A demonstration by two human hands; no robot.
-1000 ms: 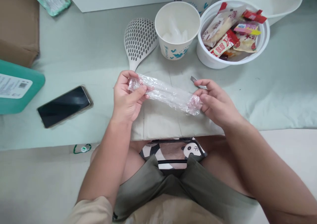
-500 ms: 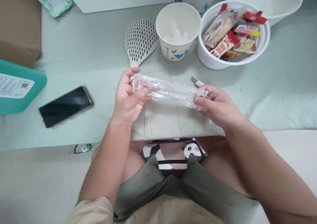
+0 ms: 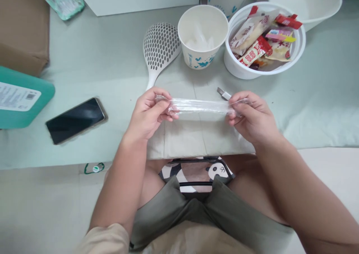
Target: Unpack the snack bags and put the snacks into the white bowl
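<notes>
A clear plastic wrap (image 3: 200, 106) is stretched level between my two hands, above the front part of the table. My left hand (image 3: 153, 113) pinches its left end between thumb and fingers. The right end is pinched by my right hand (image 3: 251, 115). Just beyond my left hand lies a pale slotted ladle (image 3: 161, 46), its handle towards me. A paper cup (image 3: 202, 37) with translucent pieces inside stands behind the wrap. Near my right fingertips lies a small cable plug (image 3: 223, 93).
A white bowl (image 3: 244, 71) of wrapped snacks stands at the back right, beside stacked paper cups (image 3: 228, 1) and a white container (image 3: 316, 7). Left are a phone (image 3: 76, 120), a green jug (image 3: 33, 85) and a cardboard box (image 3: 24, 29). The table edge runs below my hands.
The plastic has been drawn into a narrower, tighter and more level strip. My left hand moved slightly down, off the ladle's handle, and my right hand rose a little.
</notes>
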